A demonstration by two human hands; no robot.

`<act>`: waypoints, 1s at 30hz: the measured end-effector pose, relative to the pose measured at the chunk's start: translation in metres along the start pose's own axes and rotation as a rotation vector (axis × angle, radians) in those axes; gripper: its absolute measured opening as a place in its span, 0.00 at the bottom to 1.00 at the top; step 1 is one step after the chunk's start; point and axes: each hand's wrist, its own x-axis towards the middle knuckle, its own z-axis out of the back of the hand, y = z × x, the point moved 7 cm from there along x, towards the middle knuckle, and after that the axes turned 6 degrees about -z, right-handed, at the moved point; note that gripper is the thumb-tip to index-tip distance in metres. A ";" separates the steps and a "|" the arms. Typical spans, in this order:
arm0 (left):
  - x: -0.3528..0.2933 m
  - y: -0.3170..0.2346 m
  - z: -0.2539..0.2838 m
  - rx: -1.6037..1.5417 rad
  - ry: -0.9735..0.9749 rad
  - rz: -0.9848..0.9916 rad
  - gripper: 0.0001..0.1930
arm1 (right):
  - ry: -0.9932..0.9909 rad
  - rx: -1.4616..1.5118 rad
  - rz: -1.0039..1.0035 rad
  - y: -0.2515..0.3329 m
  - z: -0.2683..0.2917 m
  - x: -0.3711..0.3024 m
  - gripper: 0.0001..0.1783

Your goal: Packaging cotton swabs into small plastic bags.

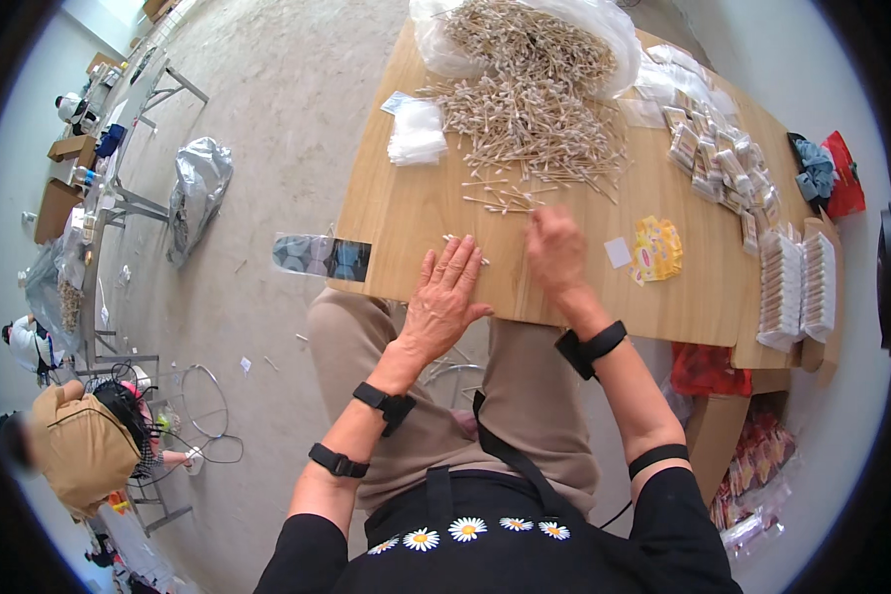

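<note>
Black cloth with white daisies (468,532) is covering the person's front, and soft tan trousers (540,396) are showing by the table edge. Black straps (602,343) are going around both arms.

The left hand (443,300) is lying flat and open on the smooth wooden table (391,213). Tips of a few cotton sticks (484,261) are peeking out beside its fingers, so it is maybe keeping them from rolling. The right hand (556,247) is bending its fingers, but it is looking blurry, and I cannot tell if it is gripping a stick.

To its right, a white card (618,252) and shiny yellow cards (656,249) are lying close, perhaps for easy reaching. Farther right, slim packs (782,287) are standing in neat rows, probably to save room.

Just past the right hand, loose sticks (510,201) are lying in a thin bunch. Behind them, a big pile (535,129) of thin brown sticks with fluffy white ends is spilling from a crinkly clear bag (619,40). Flat see-through sleeves (418,134) are sitting to its left, and small boxy packs (723,168) are heaping up to its right.

Away on the left, a wrinkly silver bag (198,193) is slumping on the grey floor (277,129), and a person in a tan top (81,445) is bending near a long metal-legged table (119,198).
</note>
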 end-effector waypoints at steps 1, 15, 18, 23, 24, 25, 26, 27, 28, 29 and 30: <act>0.001 -0.001 0.000 -0.002 -0.001 -0.003 0.45 | -0.031 -0.099 -0.126 -0.012 0.010 0.006 0.04; 0.002 0.002 -0.002 -0.014 -0.012 0.018 0.43 | 0.048 -0.135 -0.338 -0.063 0.023 0.023 0.06; 0.002 0.001 -0.001 -0.004 -0.020 0.019 0.42 | 0.040 -0.277 -0.275 -0.059 0.021 0.022 0.06; 0.001 0.001 0.000 -0.016 -0.023 0.035 0.41 | -0.086 -0.268 -0.026 -0.031 0.019 0.027 0.03; 0.002 0.001 0.001 -0.016 -0.021 0.038 0.41 | -0.087 -0.272 -0.026 -0.032 0.016 0.026 0.03; 0.002 0.001 0.001 -0.016 -0.024 0.041 0.41 | -0.023 -0.264 -0.082 -0.034 0.009 0.026 0.03; 0.003 0.000 0.000 -0.020 -0.026 0.034 0.41 | 0.042 -0.256 -0.139 -0.037 0.003 0.027 0.04; 0.003 0.000 0.000 -0.025 -0.028 0.026 0.41 | 0.042 -0.258 -0.136 -0.037 0.003 0.028 0.04; 0.002 0.001 0.000 -0.026 -0.030 0.030 0.41 | 0.013 -0.188 -0.137 -0.036 0.009 0.028 0.03; 0.002 0.001 0.001 -0.022 -0.034 0.033 0.41 | -0.016 -0.119 -0.138 -0.035 0.014 0.029 0.03; 0.001 0.001 0.001 -0.018 -0.038 0.034 0.41 | -0.014 -0.120 -0.137 -0.034 0.017 0.031 0.03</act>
